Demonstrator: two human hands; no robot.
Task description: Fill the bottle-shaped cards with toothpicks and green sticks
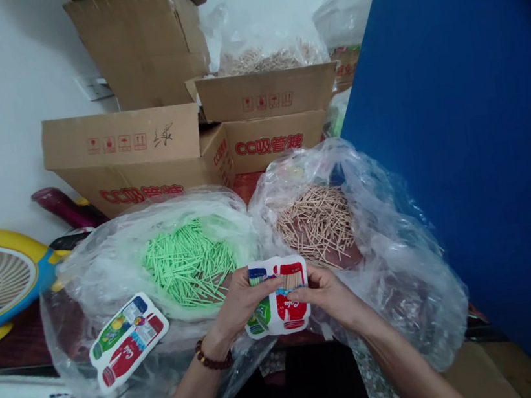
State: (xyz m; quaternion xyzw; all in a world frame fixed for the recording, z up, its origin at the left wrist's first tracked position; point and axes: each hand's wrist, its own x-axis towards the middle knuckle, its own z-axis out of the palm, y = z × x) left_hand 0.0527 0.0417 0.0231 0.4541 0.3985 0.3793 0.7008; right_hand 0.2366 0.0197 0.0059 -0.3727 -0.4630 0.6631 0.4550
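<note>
My left hand (240, 303) grips the left side of a bottle-printed candy packet (293, 316), its thumb lying across the front. My right hand (329, 292) holds the right edge of the same packet, with its thumb also on the front. Thin brown sticks show in the window of the red cola half; pale green ones show in the other half, partly covered by my left hand. Behind the packet lie a heap of green candy sticks (188, 261) and a heap of brown candy sticks (320, 221), each on spread clear plastic. Another such packet (130, 341) rests at the left.
Cardboard boxes (144, 172) stand along the back, with a plastic bag of brown sticks (271, 60) above one. A yellow and blue fan (43, 271) is at the left. A blue panel (457, 134) bounds the right side. A white container (10, 396) sits at lower left.
</note>
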